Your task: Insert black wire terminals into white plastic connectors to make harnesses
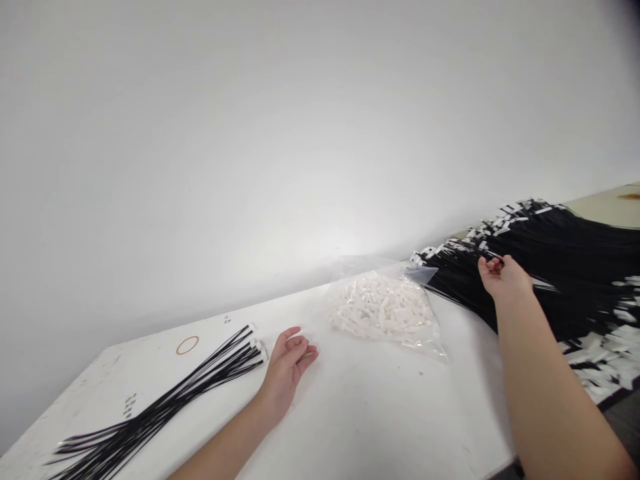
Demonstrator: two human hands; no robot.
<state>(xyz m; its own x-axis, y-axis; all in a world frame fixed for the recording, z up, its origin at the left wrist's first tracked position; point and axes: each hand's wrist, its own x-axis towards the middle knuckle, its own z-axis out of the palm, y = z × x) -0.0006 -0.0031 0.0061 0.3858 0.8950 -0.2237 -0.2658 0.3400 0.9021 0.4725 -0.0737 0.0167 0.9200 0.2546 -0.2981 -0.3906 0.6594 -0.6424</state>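
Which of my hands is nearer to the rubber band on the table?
Left. The left hand lies palm up, right of the rubber band, just past the small tie bundle. The right hand is far off, fingers closed on strands of the big tie pile.

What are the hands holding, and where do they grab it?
The right hand pinches a black strip in the big pile, seemingly near its white-tipped end. The left hand lies open on the table, holding nothing.
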